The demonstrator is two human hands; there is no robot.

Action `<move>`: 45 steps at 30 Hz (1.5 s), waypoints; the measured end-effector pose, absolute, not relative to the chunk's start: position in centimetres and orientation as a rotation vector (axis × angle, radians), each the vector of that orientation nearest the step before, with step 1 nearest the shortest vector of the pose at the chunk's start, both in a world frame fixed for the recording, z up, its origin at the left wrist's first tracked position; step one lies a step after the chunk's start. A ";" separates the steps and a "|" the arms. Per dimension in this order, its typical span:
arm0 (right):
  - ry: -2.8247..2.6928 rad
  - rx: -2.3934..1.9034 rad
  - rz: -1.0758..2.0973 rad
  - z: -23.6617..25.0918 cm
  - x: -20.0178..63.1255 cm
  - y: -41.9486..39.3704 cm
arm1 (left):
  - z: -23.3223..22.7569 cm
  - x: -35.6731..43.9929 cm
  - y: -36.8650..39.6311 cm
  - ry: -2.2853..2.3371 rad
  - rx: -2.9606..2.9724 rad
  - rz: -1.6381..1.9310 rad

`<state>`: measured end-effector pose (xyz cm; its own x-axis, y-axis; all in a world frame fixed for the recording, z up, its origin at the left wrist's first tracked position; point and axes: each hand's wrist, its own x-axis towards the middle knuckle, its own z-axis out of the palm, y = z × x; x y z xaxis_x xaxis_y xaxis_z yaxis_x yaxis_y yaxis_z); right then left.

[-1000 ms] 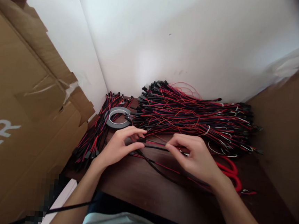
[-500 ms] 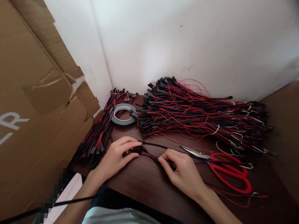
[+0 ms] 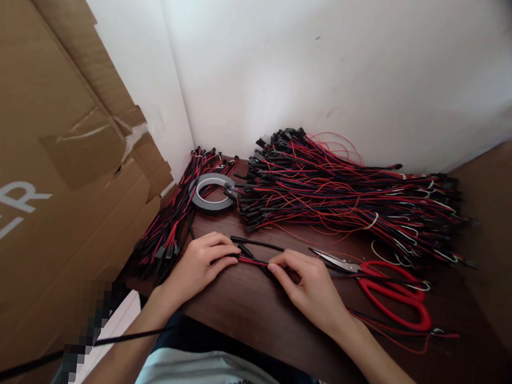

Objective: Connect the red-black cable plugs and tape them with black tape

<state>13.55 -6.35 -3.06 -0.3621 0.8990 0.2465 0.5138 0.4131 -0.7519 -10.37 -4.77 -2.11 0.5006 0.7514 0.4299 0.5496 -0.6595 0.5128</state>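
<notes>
My left hand [image 3: 198, 264] and my right hand [image 3: 310, 286] rest on a dark wooden table [image 3: 271, 331], both pinching the same red and black wire cable [image 3: 253, 262] that lies between them. My left fingers close on its black connector end. My right fingertips press the cable a little further right, and its tail runs under my right wrist towards the table's right side. A loose black sleeve piece [image 3: 256, 243] lies just beyond my fingers.
A big pile of red and black cables [image 3: 349, 197] lies against the white wall. A smaller bundle [image 3: 167, 232] and a tape roll [image 3: 212, 192] sit at the left. Red-handled scissors [image 3: 386, 284] lie right of my hand. A cardboard box [image 3: 38, 167] stands at left.
Both hands have drawn back from the cable pile towards the table's near edge with the cable. The scissors, hidden under my right hand before, now lie in plain sight.
</notes>
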 end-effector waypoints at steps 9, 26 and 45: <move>-2.035 -1.194 0.657 -3.1 14.0 -6.8 | -2.0 -10.2 -4.8 1.082 2.529 0.916; -2.131 -1.157 0.636 -3.5 14.6 -7.4 | -2.1 -10.4 -4.9 1.077 2.650 0.833; -2.196 -1.217 0.561 -3.5 14.1 -7.2 | 0.8 -7.6 -5.6 1.221 2.698 0.725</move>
<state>14.07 -7.20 -3.53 -0.4303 0.8614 0.2698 0.6268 0.5003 -0.5974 -7.56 -5.63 0.80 0.5672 0.7293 0.3826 0.6852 -0.6756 0.2721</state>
